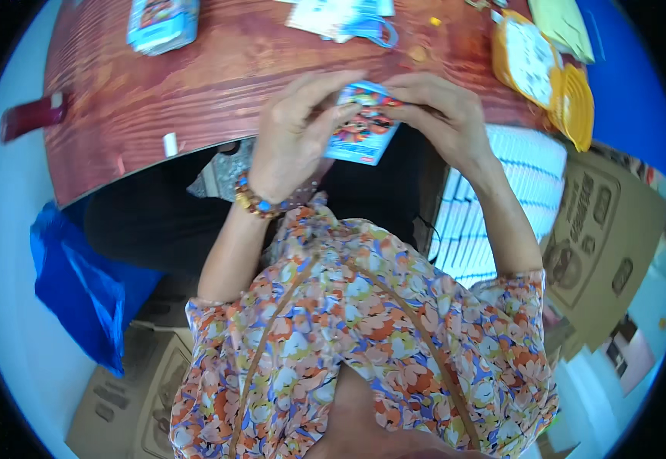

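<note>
Between my two hands, just over the near edge of the reddish wooden table (218,84), is a small light-blue packet (365,141) with a colourful cartoon print. My left hand (294,126) pinches its left side between thumb and fingers. A bead bracelet (256,200) circles that wrist. At the packet's upper right, my right hand (444,115) has its thumb and fingers closed on the edge. The fingers partly cover the top of the packet, so I cannot tell whether it is open.
A blue printed pack (162,24) lies at the far left, papers with a blue loop (375,30) at the far middle. Yellow packaging (528,61) sits at the right. Below it is a box of stacked white-and-blue packets (493,206), beside cardboard (604,237). A blue bag (80,283) hangs left.
</note>
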The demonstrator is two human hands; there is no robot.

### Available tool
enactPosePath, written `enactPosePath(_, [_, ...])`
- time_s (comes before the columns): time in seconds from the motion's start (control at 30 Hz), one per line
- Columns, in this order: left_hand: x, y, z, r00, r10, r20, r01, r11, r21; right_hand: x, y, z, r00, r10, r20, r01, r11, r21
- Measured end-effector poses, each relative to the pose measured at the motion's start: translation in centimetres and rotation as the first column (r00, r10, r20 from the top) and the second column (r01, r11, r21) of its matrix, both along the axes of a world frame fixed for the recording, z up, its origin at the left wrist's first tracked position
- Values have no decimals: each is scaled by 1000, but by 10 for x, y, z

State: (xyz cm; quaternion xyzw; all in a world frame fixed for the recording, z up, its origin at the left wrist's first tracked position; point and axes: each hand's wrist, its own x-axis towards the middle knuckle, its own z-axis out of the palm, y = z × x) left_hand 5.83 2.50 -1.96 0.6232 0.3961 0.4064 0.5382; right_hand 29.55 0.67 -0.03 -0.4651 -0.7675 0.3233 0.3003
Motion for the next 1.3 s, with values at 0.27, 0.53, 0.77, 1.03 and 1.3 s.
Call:
enactPosePath(0.27, [38, -17, -1, 989, -36, 141, 44, 998, -55, 17, -53, 1, 820, -364, -442, 92, 846, -525])
enactPosePath(0.53, [49, -18, -4, 963, -268, 26, 268, 963, -23, 270, -259, -7, 71, -986, -150, 992, 85, -89])
enactPosePath(0.77, [18, -5, -4, 963, -270, 9, 270, 963, -18, 359, -469, -59, -378, -540, 752, 926, -199, 322])
enactPosePath(1.03, [18, -7, 3, 917, -315, -244, 313, 948, -48, 439, -462, -140, -132, -651, 748, 991, -99, 88])
enactPosePath(1.3, [-6, -4, 16, 924, -178, -339, 160, 984, -80, 449, -419, -211, -5, -898, 440, 996, 33, 79])
